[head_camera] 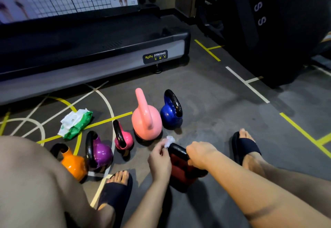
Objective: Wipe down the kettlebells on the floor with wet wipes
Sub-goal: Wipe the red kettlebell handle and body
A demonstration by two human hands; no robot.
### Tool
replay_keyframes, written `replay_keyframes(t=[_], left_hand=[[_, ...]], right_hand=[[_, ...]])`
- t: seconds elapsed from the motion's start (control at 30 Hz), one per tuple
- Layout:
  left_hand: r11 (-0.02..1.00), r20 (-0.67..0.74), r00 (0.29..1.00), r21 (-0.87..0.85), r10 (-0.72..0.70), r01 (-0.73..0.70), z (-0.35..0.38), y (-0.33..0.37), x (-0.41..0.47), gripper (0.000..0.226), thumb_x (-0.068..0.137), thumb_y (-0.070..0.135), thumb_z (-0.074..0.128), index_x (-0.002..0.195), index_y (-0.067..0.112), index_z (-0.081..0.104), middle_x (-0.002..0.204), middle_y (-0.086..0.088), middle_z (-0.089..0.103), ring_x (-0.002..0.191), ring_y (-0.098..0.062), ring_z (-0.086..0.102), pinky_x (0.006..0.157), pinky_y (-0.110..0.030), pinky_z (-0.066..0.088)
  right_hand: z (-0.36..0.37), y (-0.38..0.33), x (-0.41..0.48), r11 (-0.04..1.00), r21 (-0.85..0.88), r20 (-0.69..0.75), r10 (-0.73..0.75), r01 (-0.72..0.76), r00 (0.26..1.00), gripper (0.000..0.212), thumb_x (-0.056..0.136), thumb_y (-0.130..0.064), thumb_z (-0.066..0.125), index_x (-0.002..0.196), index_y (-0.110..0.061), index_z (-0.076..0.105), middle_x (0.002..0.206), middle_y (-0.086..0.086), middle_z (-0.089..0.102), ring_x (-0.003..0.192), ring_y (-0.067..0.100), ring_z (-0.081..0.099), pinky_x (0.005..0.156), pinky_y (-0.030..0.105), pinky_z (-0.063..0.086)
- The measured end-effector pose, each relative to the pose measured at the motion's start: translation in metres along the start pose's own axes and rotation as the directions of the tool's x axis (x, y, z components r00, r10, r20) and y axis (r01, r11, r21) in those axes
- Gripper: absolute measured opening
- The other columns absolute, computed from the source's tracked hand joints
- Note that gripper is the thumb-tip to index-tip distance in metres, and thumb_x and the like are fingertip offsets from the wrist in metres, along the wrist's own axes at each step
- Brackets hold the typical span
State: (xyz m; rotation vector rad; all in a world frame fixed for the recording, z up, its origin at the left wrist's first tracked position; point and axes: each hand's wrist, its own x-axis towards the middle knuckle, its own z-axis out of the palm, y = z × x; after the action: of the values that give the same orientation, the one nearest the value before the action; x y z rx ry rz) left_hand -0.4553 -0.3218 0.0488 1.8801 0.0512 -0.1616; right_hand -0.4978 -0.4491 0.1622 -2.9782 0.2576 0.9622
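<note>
My right grip (200,154) is clasping the handle (177,149) of the red kettlebell (180,175); my left grip (159,159) is pinching the wipe (169,140) at the handle's left end, the bar running rightward.

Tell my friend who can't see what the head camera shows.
A person's right hand grips the handle of a red kettlebell while the left hand pinches a crumpled wet wipe at the handle's end. Five other kettlebells and a wipes pack sit on the gym floor.

The kettlebell (180,174) is red, black-handled; the wipe (169,140) is white.
</note>
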Motion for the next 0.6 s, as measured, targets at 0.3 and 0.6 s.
replay_keyframes(t=[0.3, 0.6], left_hand=[[0.968, 0.128, 0.989, 0.250, -0.071, 0.037, -0.009, -0.009, 0.022, 0.039, 0.088, 0.007, 0.053, 0.117, 0.023, 0.073, 0.112, -0.004, 0.076, 0.108, -0.030, 0.068, 0.091, -0.040, 0.053], [0.885, 0.194, 0.933, 0.305, 0.304, -0.351, -0.004, 0.003, -0.022, 0.060, 0.081, -0.008, 0.057, 0.125, 0.031, 0.070, 0.145, 0.014, 0.056, 0.136, -0.007, 0.049, 0.100, -0.008, 0.031]], right_hand=[[0.002, 0.003, -0.001, 0.997, 0.072, 0.009, 0.021, -0.021, 1.000, 0.043, 0.095, -0.037, 0.063, 0.127, -0.008, 0.060, 0.127, 0.014, 0.062, 0.115, 0.034, 0.062, 0.089, 0.039, 0.049], [0.012, 0.014, 0.003, 0.981, 0.186, 0.030, 0.054, -0.059, 0.998, 0.047, 0.089, -0.044, 0.067, 0.123, -0.012, 0.061, 0.123, 0.015, 0.064, 0.112, 0.033, 0.063, 0.082, 0.033, 0.047]])
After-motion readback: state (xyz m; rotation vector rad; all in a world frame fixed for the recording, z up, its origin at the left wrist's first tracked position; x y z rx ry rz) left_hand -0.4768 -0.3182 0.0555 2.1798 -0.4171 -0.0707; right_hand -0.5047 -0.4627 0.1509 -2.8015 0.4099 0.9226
